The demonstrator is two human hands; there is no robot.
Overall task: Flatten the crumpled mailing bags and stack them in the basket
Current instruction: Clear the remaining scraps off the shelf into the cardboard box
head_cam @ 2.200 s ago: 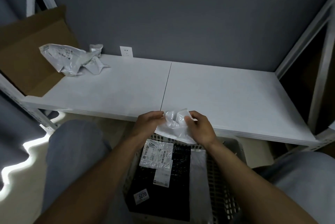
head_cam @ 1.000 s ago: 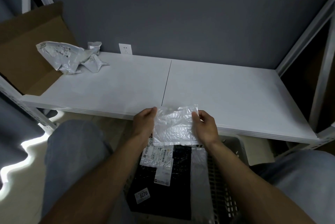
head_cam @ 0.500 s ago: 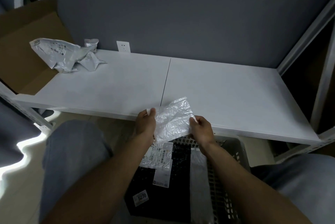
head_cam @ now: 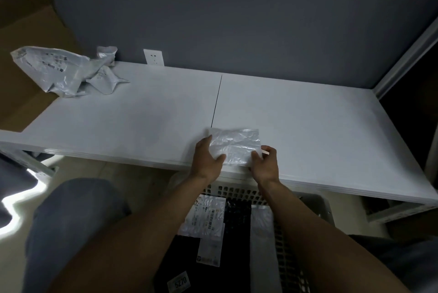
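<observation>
1. The small clear crinkled plastic mailing bag (head_cam: pixel 235 145) lies spread out on the flat white shelf board (head_cam: pixel 142 115), right by the front edge and just right of the thin dark seam (head_cam: pixel 216 100) where the two panels meet
2. The left hand (head_cam: pixel 207 160) rests along the bag's left edge, fingers fairly straight and thumb pressing down on the plastic, so it's flattening, not grabbing
3. The right hand (head_cam: pixel 266 164) has its thumb on the near right corner and its fingers curled at the right edge, so it looks like a pinch on that corner
4. At the back left of the board sits a heap of crumpled white printed mailing bags (head_cam: pixel 59 69), well apart from the hands, with a brown cardboard sheet (head_cam: pixel 26 43) leaning behind it
5. The room is dim: plain grey wall (head_cam: pixel 237 8), a white wall socket (head_cam: pixel 153 56) just above the board, and a white metal frame post (head_cam: pixel 403 55) on the right
6. The white perforated plastic basket (head_cam: pixel 237 192) stands below the front edge, between the person's knees, with flat black and labelled bags inside
</observation>
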